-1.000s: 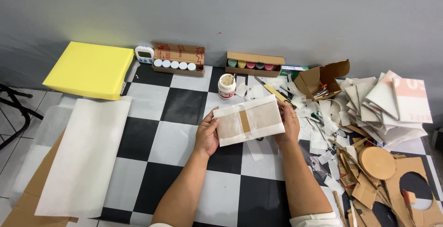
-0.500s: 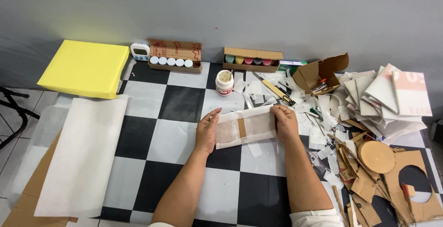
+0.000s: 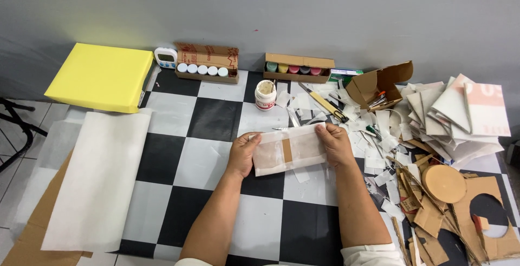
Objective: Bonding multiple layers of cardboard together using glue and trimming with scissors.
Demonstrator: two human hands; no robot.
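Over the checkered floor, left hand [image 3: 244, 155] and right hand [image 3: 336, 144] pinch the ends of a paper-wrapped piece [image 3: 288, 149] — uneven pressure could wrinkle or tear the thin, likely glue-damp paper.

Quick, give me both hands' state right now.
Left hand: closed on the left end of the paper-covered piece.
Right hand: closed on its right end.

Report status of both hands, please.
Left hand and right hand grip ends of paper-wrapped piece. Piece over checkered floor. Paper scraps beside right hand.
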